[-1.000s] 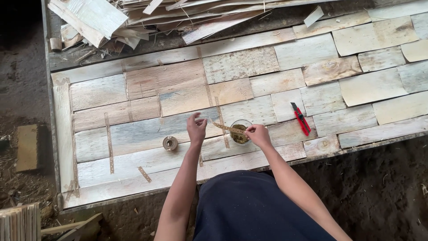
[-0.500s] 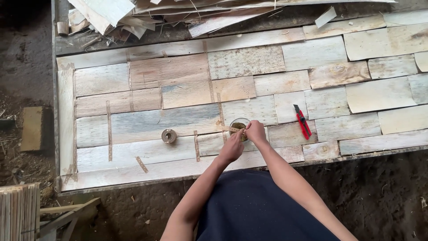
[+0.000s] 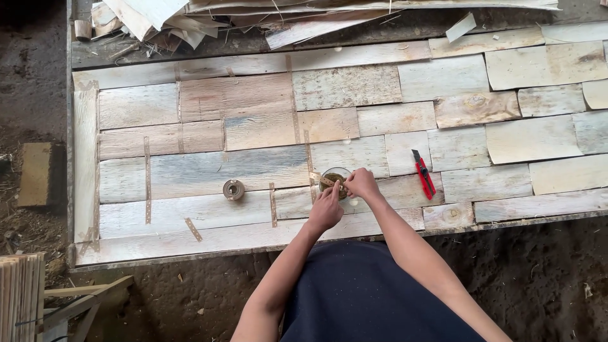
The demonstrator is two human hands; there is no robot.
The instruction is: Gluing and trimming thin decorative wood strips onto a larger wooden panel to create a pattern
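Both my hands meet over a small round glass cup (image 3: 330, 177) of dark liquid that stands on a table covered with thin wood veneer sheets (image 3: 253, 168). My right hand (image 3: 362, 184) pinches a short strip of brown paper tape (image 3: 327, 182) at the cup's rim. My left hand (image 3: 327, 209) lies just below the cup, its fingers touching the same strip. A roll of brown tape (image 3: 234, 189) lies to the left of the hands. A red utility knife (image 3: 424, 173) lies to the right.
Brown tape strips (image 3: 147, 180) join the veneer pieces. Loose veneer offcuts (image 3: 209, 16) are heaped along the table's far edge. A wooden block (image 3: 35, 174) lies on the dirt at left, and stacked wood (image 3: 22, 294) stands at lower left.
My left hand has slid right from the veneer near the tape roll and joined my right hand at the cup. The view has shifted slightly.
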